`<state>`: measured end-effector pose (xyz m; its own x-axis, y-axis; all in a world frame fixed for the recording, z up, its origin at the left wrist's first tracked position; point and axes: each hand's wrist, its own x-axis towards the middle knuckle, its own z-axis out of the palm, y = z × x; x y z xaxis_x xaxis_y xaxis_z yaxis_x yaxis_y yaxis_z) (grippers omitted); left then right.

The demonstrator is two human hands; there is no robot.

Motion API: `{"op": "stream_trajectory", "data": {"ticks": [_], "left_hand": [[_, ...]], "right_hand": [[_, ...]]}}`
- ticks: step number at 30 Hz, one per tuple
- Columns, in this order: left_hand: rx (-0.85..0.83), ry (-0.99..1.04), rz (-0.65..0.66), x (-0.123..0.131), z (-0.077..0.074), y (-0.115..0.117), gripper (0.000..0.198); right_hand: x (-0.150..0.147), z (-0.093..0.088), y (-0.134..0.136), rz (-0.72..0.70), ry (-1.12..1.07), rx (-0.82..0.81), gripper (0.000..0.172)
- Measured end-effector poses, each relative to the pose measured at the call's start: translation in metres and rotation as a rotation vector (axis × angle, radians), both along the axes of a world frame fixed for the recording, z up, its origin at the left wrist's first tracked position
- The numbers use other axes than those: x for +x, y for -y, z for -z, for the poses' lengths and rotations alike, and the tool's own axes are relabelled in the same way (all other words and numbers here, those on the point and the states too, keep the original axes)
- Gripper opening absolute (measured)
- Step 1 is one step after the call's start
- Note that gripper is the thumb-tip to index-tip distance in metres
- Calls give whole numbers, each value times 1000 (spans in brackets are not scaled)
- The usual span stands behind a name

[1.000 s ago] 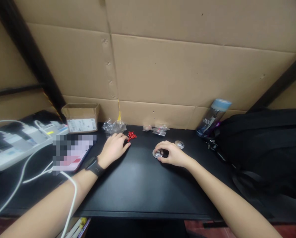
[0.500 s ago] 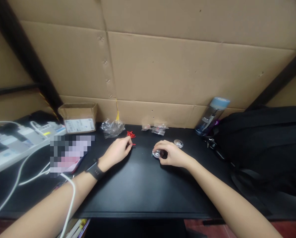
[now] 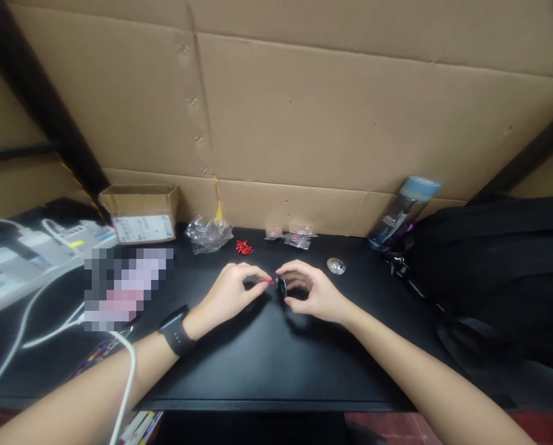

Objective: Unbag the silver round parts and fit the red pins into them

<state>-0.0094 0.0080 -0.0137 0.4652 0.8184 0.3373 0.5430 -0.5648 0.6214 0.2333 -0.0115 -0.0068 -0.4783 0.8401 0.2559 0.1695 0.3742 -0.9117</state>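
Note:
My left hand (image 3: 234, 289) pinches a short red cord (image 3: 270, 282) between thumb and fingertips, its end pointing right. Close to that end, my right hand (image 3: 320, 293) grips a small metal finger cymbal (image 3: 282, 287) by its rim, tilted up on edge above the table. Whether cord and cymbal touch, I cannot tell. A second finger cymbal (image 3: 336, 266) lies on the table beyond my right hand. Behind my left hand rests a small tangle of red cord (image 3: 244, 247).
Clear plastic wrapping (image 3: 207, 235) and small plastic packets (image 3: 298, 237) lie along the cardboard wall. A cardboard box (image 3: 141, 213), a white power strip (image 3: 35, 259) and cables stand left. A blue-capped bottle (image 3: 403, 213) and black bag (image 3: 498, 278) sit right.
My left hand has moved right, bringing the cord end toward the cymbal. My right hand has turned the cymbal from facing up to standing on edge.

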Motion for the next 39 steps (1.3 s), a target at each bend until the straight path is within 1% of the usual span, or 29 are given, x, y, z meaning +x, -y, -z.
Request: {"op": "stream_trajectory", "data": {"ticks": [3, 6, 12, 18, 21, 25, 30, 34, 39], "left_hand": [[-10, 9, 13, 2, -1, 5, 15], [-2, 26, 19, 5, -1, 8, 14], [64, 48, 23, 5, -2, 10, 9], [119, 12, 68, 4, -3, 11, 14], [167, 17, 40, 5, -2, 11, 12], [275, 1, -25, 6, 3, 12, 11], [381, -13, -16, 6, 4, 14, 13], [413, -32, -17, 8, 4, 16, 12], [455, -42, -20, 10, 7, 15, 11]], "right_hand": [[-2, 3, 0, -26, -56, -85, 50], [-4, 4, 1, -53, -88, -104, 49], [-7, 6, 4, -52, -119, -92, 48], [-11, 6, 3, -43, -176, -42, 48], [-11, 7, 3, -48, -183, -24, 49], [-11, 7, 5, -52, -196, -8, 49], [-11, 8, 5, -31, -197, 0, 48], [-11, 7, 5, -22, -194, 16, 47], [-11, 7, 5, -6, -174, 28, 49]]}}
